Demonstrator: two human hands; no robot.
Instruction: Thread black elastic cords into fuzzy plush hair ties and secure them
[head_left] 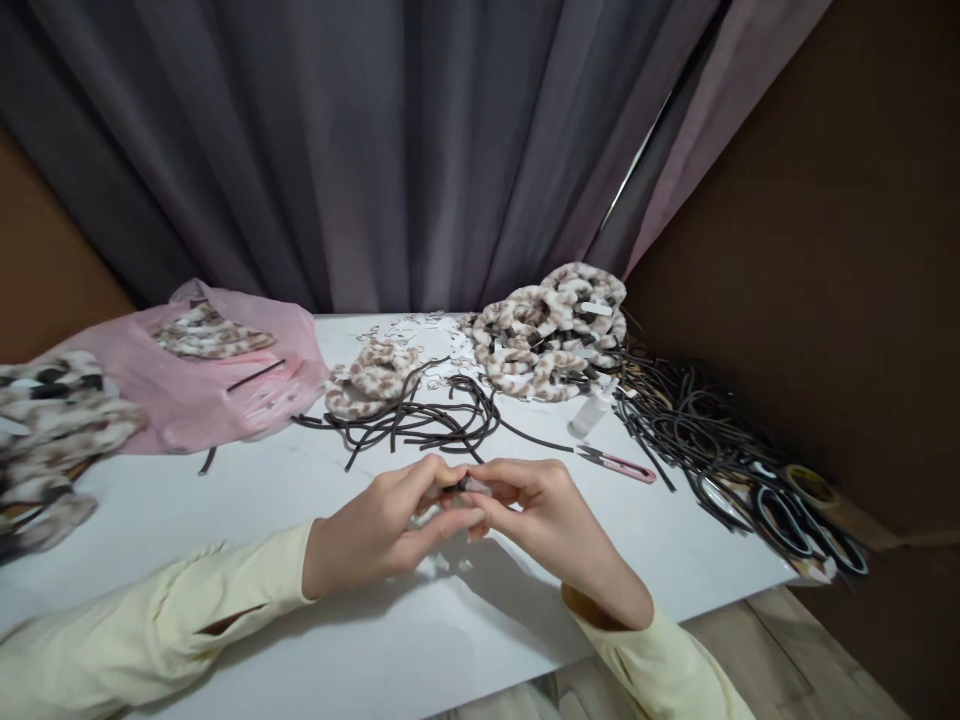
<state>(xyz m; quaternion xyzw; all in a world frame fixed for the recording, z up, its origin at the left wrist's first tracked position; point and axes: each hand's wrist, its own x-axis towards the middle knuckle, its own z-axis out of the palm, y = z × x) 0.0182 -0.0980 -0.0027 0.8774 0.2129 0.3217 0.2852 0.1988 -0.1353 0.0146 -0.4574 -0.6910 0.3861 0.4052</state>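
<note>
Leftmost, spotted fluffy rings [75, 425] are lying beside a pink plastic bag [292, 350] on a white table [360, 640]. Next, a person's left hand [386, 512] is pinching a small dark piece [461, 483] between thumb and fingers, in front of loose dark cords [420, 437]. Mostly hidden by fingers, the piece is staying between both hands, above the table. The right hand [540, 510] is pinching at its other side. Farther right, a heap of fluffy rings [525, 325] is resting behind a small bottle [590, 413] and pink snips [630, 467], while a dark tangle of cord [690, 420] is spreading along the table's far right.
</note>
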